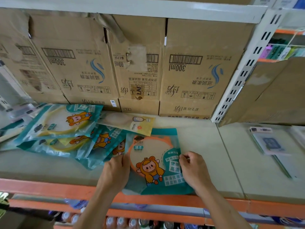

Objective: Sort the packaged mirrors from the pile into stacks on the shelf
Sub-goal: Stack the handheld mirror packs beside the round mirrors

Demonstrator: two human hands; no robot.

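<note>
Two-handed hold | left hand (115, 171) and right hand (194, 169) pinch opposite edges of orange mirror packet (153, 162) | flat on shelf (206, 138), just right of pile (62, 129) | best: slide clear, square it.

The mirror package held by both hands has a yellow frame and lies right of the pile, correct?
No. The head view shows the frame in the mirror package is orange, not yellow. Both the left hand and right hand hold it, right of the pile.
</note>
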